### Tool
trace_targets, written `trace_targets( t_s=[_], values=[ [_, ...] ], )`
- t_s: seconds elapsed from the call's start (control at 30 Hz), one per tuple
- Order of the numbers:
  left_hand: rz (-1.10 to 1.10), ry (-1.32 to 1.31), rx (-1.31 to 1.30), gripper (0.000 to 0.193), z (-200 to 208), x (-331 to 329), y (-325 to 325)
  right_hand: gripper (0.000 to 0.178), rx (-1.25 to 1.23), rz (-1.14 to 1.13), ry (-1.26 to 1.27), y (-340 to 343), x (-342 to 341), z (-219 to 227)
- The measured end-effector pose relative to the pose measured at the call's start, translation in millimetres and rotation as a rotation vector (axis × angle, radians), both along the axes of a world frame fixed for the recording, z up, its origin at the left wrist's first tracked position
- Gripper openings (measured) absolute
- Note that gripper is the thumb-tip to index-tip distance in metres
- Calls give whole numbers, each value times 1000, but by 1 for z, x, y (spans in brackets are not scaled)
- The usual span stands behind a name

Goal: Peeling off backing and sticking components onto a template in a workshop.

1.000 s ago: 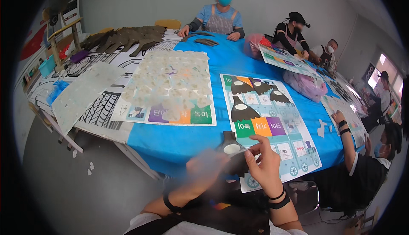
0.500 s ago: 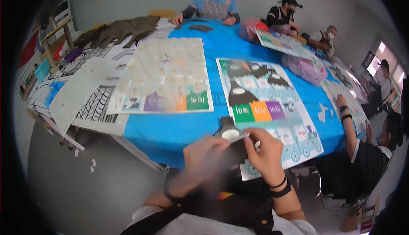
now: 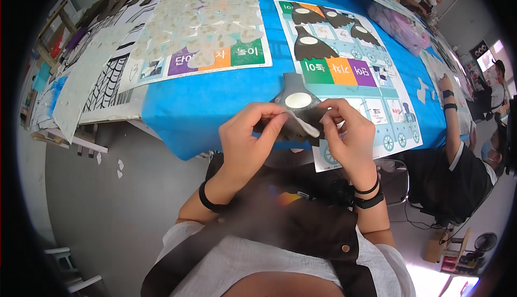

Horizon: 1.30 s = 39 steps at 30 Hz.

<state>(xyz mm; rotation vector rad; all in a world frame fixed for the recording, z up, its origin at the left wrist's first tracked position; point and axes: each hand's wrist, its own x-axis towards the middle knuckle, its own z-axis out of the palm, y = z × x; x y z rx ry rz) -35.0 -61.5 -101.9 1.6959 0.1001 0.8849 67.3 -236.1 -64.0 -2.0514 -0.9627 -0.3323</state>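
A dark grey, bell-shaped cut-out piece (image 3: 295, 84) with a white oval (image 3: 299, 101) on it lies at the table's near edge, its lower part between my hands. My left hand (image 3: 242, 138) is closed, thumb and fingers pinching the upper end of a thin whitish strip (image 3: 305, 124). That strip slants across the piece's lower part toward the right thumb. My right hand (image 3: 353, 135) is closed in a pinch at the piece's right edge; its fingertips partly hide the grip.
Several similar dark pieces (image 3: 315, 48) lie on a colourful printed sheet (image 3: 398, 106). Left of it, another sheet is covered with whitish cut-outs (image 3: 199, 19). A blue cloth (image 3: 183, 114) covers the table. A co-worker's arm (image 3: 451, 119) reaches in at the right.
The view has tipped downward, so the table sits higher in the picture. The whitish strip now shows longer between my hands, and the two hands are farther apart.
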Motion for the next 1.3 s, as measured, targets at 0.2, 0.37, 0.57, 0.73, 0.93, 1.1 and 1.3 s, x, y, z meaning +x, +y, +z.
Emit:
trace_targets(
  t_s=[0.2,0.37,0.57,0.73,0.93,1.1,1.3],
  values=[
    [2,-36,-141,13,-6,2,-3,22,-119,120,148,-6,-23,16],
    [-72,21,-150,27,0,-2,-5,14,-79,83,85,-4,-23,4],
    [-44,72,-103,28,-3,2,-5,13,-46,-55,-31,-1,-12,-5],
    [53,99,48,31,3,12,-7,18,-176,-108,-12,11,7,4],
    [67,126,93,31,1,30,-4,26,-363,-104,173,23,33,1],
    [84,239,161,36,1,36,-3,29,-359,-133,286,24,39,-4],
    [89,277,223,39,2,41,0,29,-350,-149,273,26,42,-6]
  ],
)
